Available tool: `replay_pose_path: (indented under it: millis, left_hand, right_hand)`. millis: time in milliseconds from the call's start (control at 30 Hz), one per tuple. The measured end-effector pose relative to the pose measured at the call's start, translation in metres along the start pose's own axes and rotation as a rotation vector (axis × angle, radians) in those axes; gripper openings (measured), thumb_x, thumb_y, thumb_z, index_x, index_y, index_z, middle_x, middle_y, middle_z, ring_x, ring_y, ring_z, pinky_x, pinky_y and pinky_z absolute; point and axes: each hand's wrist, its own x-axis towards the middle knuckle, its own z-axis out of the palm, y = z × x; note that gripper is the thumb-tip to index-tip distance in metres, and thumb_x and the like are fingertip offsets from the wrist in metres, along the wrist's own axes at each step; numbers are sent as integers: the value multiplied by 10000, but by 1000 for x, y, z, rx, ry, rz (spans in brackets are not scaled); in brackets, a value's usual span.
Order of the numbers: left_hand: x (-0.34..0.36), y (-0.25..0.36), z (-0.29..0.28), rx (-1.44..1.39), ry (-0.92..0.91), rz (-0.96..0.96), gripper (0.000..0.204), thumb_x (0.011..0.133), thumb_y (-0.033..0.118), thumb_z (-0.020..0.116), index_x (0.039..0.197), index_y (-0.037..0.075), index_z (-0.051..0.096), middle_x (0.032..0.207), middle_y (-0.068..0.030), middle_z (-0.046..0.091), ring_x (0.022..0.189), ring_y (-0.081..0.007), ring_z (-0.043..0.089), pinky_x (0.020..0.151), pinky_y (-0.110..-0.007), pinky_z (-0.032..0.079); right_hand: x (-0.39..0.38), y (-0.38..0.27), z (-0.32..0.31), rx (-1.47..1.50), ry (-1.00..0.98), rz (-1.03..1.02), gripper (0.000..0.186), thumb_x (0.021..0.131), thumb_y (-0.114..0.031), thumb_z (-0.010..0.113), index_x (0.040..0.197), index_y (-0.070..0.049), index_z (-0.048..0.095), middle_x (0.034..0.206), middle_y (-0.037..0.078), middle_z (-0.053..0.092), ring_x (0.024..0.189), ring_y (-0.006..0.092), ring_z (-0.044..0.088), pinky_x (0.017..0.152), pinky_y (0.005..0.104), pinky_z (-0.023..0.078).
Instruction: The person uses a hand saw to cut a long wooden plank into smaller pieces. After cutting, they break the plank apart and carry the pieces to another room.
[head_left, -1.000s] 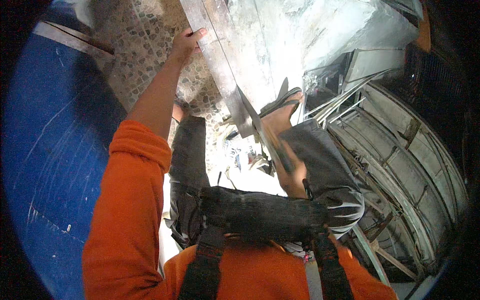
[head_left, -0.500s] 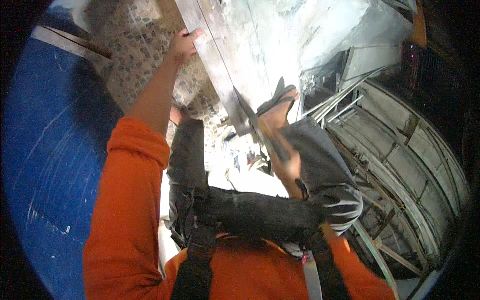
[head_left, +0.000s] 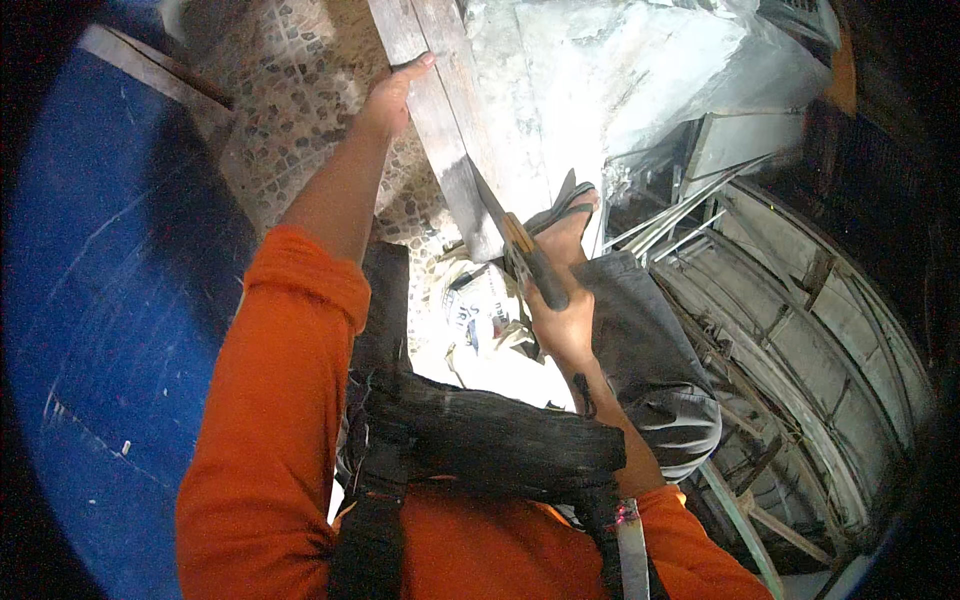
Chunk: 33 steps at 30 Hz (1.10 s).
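Observation:
My left hand (head_left: 392, 97) grips a grey wooden plank (head_left: 440, 135) by its left edge, thumb on the top face. My right hand (head_left: 563, 322) is closed round the dark handle of a handsaw (head_left: 518, 236), which has an orange-yellow patch near the grip. The saw's blade slants across the plank close to its near end, and the cutting edge is hard to make out. My sandalled foot (head_left: 570, 215) rests just right of the saw, beside the plank.
A blue panel (head_left: 110, 330) fills the left side. Pebble-patterned floor (head_left: 290, 110) lies beyond it. Under the plank's near end sits a pale printed bag (head_left: 480, 315), partly glare-washed. To the right stand a curved metal frame (head_left: 790, 350) and thin rods (head_left: 690, 205).
My right hand and the saw have moved forward and left along the cut, and the blur on them is gone. My left hand keeps its hold on the plank. The whole view has shifted slightly.

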Motion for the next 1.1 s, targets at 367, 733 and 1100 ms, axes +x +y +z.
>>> replay_pose_path:
  millis: [367, 733, 1100]
  left_hand:
    - [61, -25, -5, 149, -59, 63, 588, 847, 232, 820, 1331, -5, 585, 1278, -167, 664, 1175, -322, 632, 1025, -470, 498]
    - [20, 0, 6, 276, 45, 36, 573, 802, 281, 844, 1261, -3, 652, 1208, -161, 688, 1007, -300, 688, 929, -434, 533]
    - [36, -29, -5, 146, 64, 23, 577, 811, 287, 828, 1292, 37, 629, 1185, -138, 693, 1077, -311, 659, 944, -452, 526]
  right_hand:
    - [1, 2, -3, -7, -3, -53, 394, 941, -134, 668, 1308, 5, 624, 1062, 167, 730, 956, 177, 678, 835, 318, 533]
    - [62, -78, -7, -69, -24, -37, 463, 898, -138, 668, 1337, 1, 617, 954, 133, 719, 819, 208, 658, 766, 363, 528]
    - [-109, -9, -56, -29, 88, 104, 468, 901, -194, 687, 1313, 17, 619, 974, 164, 713, 868, 214, 669, 776, 358, 527]
